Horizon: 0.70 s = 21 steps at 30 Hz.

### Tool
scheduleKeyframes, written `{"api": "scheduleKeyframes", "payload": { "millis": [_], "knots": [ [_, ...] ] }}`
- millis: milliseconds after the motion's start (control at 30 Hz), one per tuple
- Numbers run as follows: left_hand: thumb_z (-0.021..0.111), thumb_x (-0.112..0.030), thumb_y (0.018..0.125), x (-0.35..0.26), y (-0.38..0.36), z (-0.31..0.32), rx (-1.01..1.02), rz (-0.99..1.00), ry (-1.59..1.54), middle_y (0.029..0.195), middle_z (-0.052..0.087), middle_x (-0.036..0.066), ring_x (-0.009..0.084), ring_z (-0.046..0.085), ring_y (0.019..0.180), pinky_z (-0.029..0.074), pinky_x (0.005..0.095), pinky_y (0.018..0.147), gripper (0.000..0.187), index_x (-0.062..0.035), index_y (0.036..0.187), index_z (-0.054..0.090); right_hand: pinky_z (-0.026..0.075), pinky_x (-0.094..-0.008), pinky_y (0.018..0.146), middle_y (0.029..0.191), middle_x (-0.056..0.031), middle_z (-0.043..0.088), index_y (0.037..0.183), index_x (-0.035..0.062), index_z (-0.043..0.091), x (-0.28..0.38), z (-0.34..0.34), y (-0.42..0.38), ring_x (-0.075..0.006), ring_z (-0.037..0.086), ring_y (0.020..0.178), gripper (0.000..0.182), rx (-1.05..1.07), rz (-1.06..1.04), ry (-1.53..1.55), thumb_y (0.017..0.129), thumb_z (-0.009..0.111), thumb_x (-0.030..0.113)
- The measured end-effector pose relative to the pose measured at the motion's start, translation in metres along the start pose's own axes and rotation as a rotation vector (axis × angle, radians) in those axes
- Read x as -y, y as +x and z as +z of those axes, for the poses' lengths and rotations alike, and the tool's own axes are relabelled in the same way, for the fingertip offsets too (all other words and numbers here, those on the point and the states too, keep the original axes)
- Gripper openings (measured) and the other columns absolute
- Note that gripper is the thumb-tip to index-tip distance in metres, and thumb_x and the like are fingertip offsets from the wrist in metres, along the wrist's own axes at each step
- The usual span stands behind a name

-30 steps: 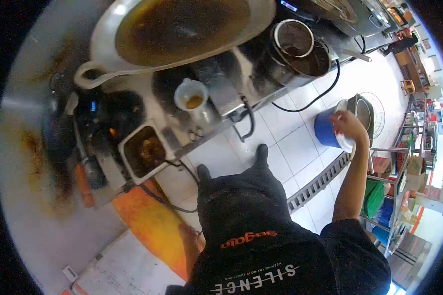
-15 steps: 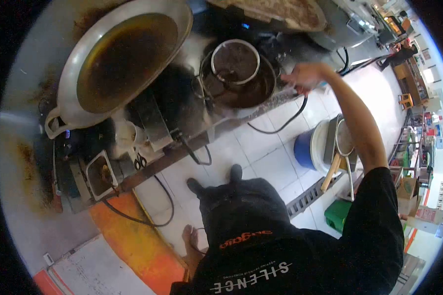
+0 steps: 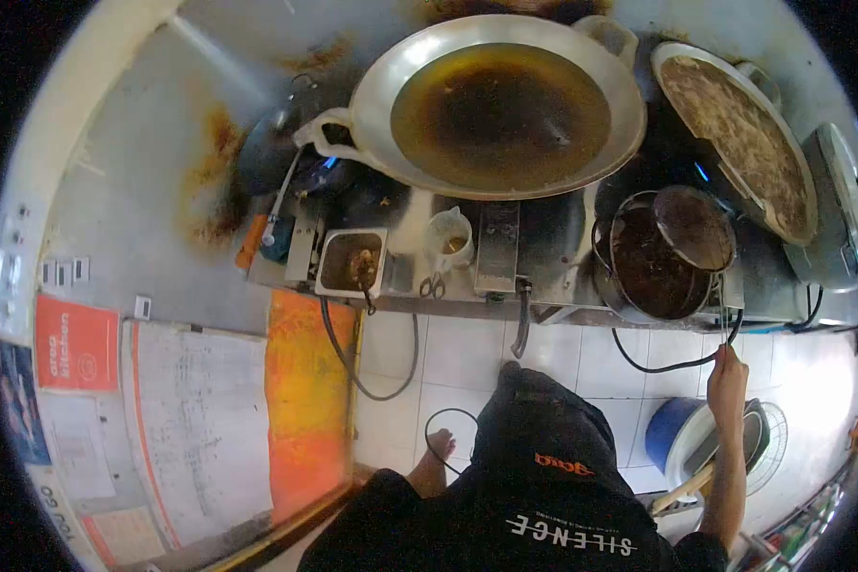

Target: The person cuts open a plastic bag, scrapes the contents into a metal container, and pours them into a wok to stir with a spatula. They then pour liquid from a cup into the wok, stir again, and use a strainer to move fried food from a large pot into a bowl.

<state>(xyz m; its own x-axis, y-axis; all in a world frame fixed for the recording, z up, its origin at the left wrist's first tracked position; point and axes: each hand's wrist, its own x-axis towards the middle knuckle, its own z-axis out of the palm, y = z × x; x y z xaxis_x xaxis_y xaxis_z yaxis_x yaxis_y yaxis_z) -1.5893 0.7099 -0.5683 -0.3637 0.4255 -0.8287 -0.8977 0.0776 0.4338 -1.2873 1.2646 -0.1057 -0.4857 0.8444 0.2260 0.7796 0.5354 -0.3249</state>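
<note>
My right hand (image 3: 726, 383) is closed round the thin handle of a round strainer (image 3: 693, 229), whose mesh lies over a metal pot (image 3: 629, 303) of dark brown contents. My left hand (image 3: 441, 443) hangs low beside my black apron, close to a thin dark cord loop (image 3: 453, 412); its fingers are small and partly blurred. A wide metal wok (image 3: 377, 86) with dark yellow-brown liquid stands on the stove behind. Left of the pot are a white jug (image 3: 449, 238) and a square metal container (image 3: 324, 276) with a utensil in it.
Another large pan (image 3: 734, 133) with frothy brown contents and a lidded pot (image 3: 834, 210) stand at the right. Scissors (image 3: 433, 285) lie at the counter's front edge. Black hoses hang below. A blue bucket (image 3: 665, 429) with utensils is on the floor at right.
The view has swung toward the left side of the stove. My right hand has drawn back from beside the pot to the counter's front, and the strainer now sits at the pot's right side.
</note>
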Motion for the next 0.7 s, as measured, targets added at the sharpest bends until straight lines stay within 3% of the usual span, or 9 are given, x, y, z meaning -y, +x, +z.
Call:
{"api": "scheduleKeyframes", "payload": {
  "millis": [33, 67, 133, 233, 400, 467, 533, 600, 700],
  "knots": [
    [0.066, -0.025, 0.084, -0.009, 0.008, 0.004, 0.065, -0.02, 0.052, 0.081, 0.062, 0.004, 0.0185, 0.06, 0.069, 0.049, 0.0319, 0.053, 0.019, -0.0141, 0.098, 0.059, 0.036, -0.0413, 0.044, 0.054, -0.019, 0.05, 0.081, -0.0044, 0.056, -0.01, 0.0, -0.003, -0.0323, 0.052, 0.046, 0.034, 0.064, -0.009, 0.041, 0.101, 0.043, 0.019],
    [0.065, -0.025, 0.084, -0.024, 0.018, 0.015, 0.104, 0.344, 0.553, 0.082, 0.063, 0.003, 0.0174, 0.06, 0.067, 0.049, 0.0308, 0.053, 0.016, -0.0144, 0.095, 0.06, 0.036, -0.0388, 0.043, 0.052, -0.0154, 0.049, 0.081, -0.0038, 0.057, -0.016, -0.001, -0.001, -0.027, 0.051, 0.044, 0.035, 0.129, -0.021, 0.081, 0.102, 0.043, 0.02],
    [0.055, -0.026, 0.091, -0.071, 0.026, 0.064, -0.062, 0.082, 0.387, 0.093, 0.062, 0.004, 0.023, 0.061, 0.085, 0.052, 0.0365, 0.072, 0.026, -0.0142, 0.113, 0.06, 0.037, -0.0315, 0.038, 0.051, -0.0056, 0.051, 0.085, -0.0004, 0.063, 0.021, -0.031, 0.014, -0.0168, 0.048, 0.038, 0.03, 0.343, 0.274, 0.394, 0.099, 0.046, 0.021],
    [0.057, -0.026, 0.089, -0.128, 0.062, 0.065, -0.12, 0.175, 0.557, 0.087, 0.062, 0.003, 0.0221, 0.062, 0.081, 0.051, 0.0364, 0.067, 0.022, -0.0123, 0.105, 0.062, 0.028, -0.0226, 0.035, 0.05, 0.0016, 0.044, 0.085, 0.0022, 0.064, 0.049, -0.07, 0.027, -0.0048, 0.038, 0.037, 0.031, 0.328, 0.587, 0.744, 0.098, 0.047, 0.025],
    [0.06, -0.025, 0.086, -0.166, 0.083, 0.001, -0.103, 0.425, 1.001, 0.077, 0.062, 0.003, 0.0206, 0.063, 0.073, 0.051, 0.0361, 0.059, 0.018, -0.0092, 0.093, 0.065, 0.028, -0.0232, 0.03, 0.044, -0.0016, 0.046, 0.091, 0.0003, 0.064, 0.055, -0.141, 0.077, -0.0081, 0.033, 0.028, 0.038, 0.27, 0.59, 1.023, 0.098, 0.037, 0.027],
    [0.061, -0.025, 0.085, -0.169, 0.078, -0.015, -0.039, 0.623, 1.485, 0.074, 0.062, 0.002, 0.02, 0.063, 0.07, 0.051, 0.036, 0.056, 0.018, -0.008, 0.088, 0.067, 0.029, -0.0221, 0.029, 0.05, -0.0035, 0.051, 0.089, -0.0017, 0.062, 0.062, -0.174, 0.112, -0.0082, 0.038, 0.031, 0.033, 0.32, 0.492, 1.051, 0.096, 0.04, 0.023],
    [0.065, -0.028, 0.083, -0.169, 0.061, -0.011, -0.021, 0.931, 2.851, 0.071, 0.059, 0.002, 0.0179, 0.06, 0.062, 0.048, 0.032, 0.048, 0.02, -0.0086, 0.086, 0.065, 0.035, -0.0214, 0.035, 0.059, -0.0049, 0.056, 0.092, -0.0017, 0.061, 0.04, -0.19, 0.149, -0.0078, 0.049, 0.041, 0.024, 0.305, 0.34, 0.872, 0.091, 0.043, 0.015],
    [0.064, -0.028, 0.084, -0.143, 0.045, 0.0, -0.292, 0.558, 2.225, 0.067, 0.056, 0.002, 0.017, 0.057, 0.057, 0.043, 0.0306, 0.042, 0.019, -0.01, 0.081, 0.063, 0.047, -0.0302, 0.046, 0.066, -0.0118, 0.061, 0.096, -0.0024, 0.062, 0.009, -0.197, 0.192, -0.0191, 0.062, 0.056, 0.023, 0.279, 0.215, 0.65, 0.09, 0.045, 0.013],
    [0.06, -0.028, 0.088, -0.1, 0.022, 0.033, -0.005, 1.0, 2.251, 0.071, 0.058, 0.003, 0.0181, 0.058, 0.059, 0.046, 0.0301, 0.045, 0.02, -0.0088, 0.085, 0.063, 0.053, -0.0435, 0.063, 0.079, -0.0212, 0.064, 0.097, -0.0038, 0.06, -0.083, -0.189, 0.257, -0.0351, 0.067, 0.077, 0.022, -0.13, -0.319, -0.279, 0.09, 0.045, 0.011]
  ]
}}
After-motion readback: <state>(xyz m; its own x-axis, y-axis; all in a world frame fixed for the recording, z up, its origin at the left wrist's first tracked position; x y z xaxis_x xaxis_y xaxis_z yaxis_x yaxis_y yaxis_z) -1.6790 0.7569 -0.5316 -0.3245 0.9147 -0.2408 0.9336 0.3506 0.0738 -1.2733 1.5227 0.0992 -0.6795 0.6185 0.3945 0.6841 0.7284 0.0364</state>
